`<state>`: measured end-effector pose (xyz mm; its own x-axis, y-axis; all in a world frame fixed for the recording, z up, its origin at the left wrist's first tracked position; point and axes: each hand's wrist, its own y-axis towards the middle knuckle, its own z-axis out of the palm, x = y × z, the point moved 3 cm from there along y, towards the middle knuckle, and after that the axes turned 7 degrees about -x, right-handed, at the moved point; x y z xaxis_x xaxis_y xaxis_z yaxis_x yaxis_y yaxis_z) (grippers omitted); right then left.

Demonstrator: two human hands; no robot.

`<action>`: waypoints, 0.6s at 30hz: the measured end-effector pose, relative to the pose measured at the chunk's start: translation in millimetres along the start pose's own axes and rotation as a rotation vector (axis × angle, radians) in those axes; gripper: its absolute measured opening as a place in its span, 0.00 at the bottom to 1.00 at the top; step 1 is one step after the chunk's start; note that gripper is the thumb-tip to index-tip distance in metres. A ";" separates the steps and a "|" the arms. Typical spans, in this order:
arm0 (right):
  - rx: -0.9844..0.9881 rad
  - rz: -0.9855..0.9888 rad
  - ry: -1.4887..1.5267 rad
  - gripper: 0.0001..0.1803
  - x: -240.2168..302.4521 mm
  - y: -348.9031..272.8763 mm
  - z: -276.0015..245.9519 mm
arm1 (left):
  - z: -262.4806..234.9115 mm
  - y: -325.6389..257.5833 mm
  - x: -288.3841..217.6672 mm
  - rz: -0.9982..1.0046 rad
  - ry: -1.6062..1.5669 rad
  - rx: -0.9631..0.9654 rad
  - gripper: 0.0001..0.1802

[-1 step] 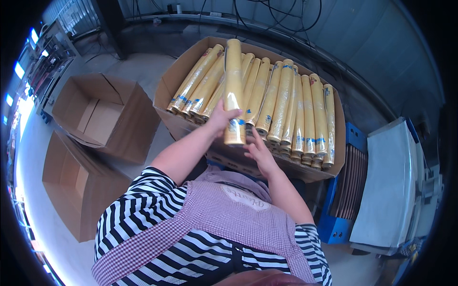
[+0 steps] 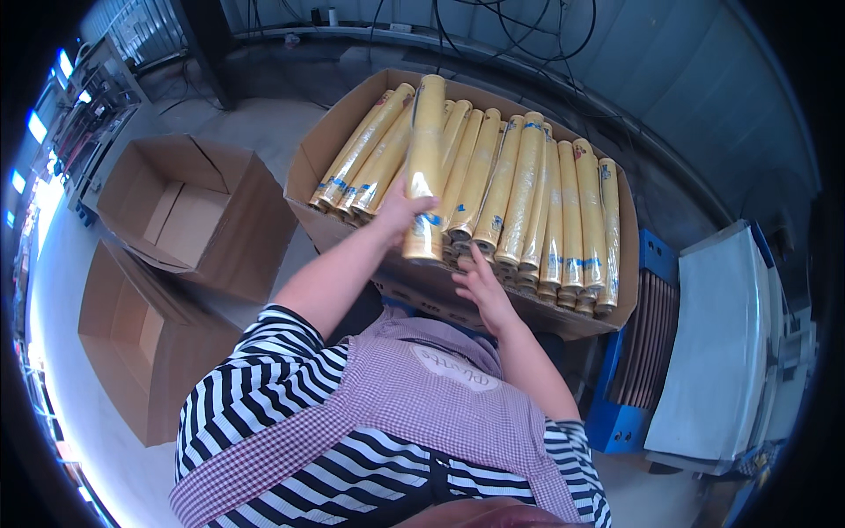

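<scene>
Hands — left hand (image 2: 398,211) grips glossy yellow roll (image 2: 424,167).

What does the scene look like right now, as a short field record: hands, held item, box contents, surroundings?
left hand: left hand grips one yellow roll, lifted above the others
right hand: right hand open, touching the roll ends at the box's near side
big box: open carton packed with yellow rolls side by side
surroundings: two empty cartons on the left; blue crate on the right
</scene>
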<state>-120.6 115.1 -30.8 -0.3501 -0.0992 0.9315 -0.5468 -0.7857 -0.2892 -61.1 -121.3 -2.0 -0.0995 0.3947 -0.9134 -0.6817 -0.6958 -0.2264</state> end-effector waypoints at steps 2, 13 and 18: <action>-0.030 -0.011 0.035 0.39 -14.0 -18.4 -27.3 | -38.3 28.1 -24.9 0.088 0.245 -0.038 0.42; -0.494 0.114 -0.131 0.25 -44.3 -142.3 -112.8 | -244.9 202.9 10.6 -0.236 1.841 -0.059 0.42; -0.623 0.097 -0.221 0.24 -84.3 -171.1 -132.9 | -239.3 202.8 35.0 0.072 1.540 -0.336 0.35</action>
<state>-98.5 339.0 -89.1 -0.2919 -0.3267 0.8989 -0.8812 -0.2734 -0.3856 -29.4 -392.1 -160.7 0.8225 -0.4620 -0.3316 -0.5014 -0.8643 -0.0397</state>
